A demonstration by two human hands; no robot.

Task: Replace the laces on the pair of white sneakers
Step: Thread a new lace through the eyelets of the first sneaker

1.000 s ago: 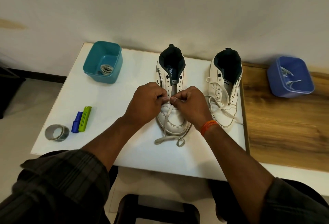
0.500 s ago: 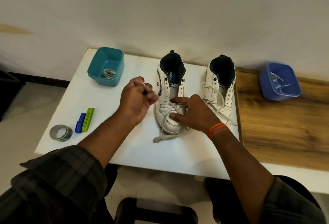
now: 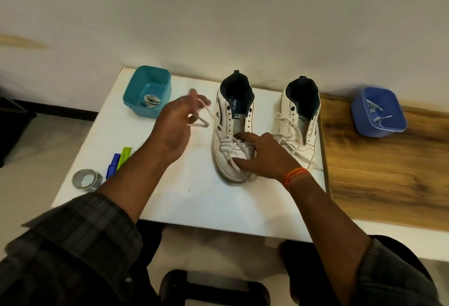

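Drawing a white lace out leftward, the left hand pinched it in blurred fingers while the right hand pressed flat, fingers straight, on the left sneaker; the right sneaker stood beside it on the white table.

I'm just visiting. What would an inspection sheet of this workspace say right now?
Surface: white table, wooden counter beside it.
Job's things: left sneaker partly unlaced; right sneaker loosely laced; teal bin holds a rolled lace; blue bin holds laces.
Clutter: tape roll, blue and green markers.
Grippers: left hand pulls the lace; right hand steadies the left sneaker's toe.
Cables: nothing seen.
Surroundings: plain wall.
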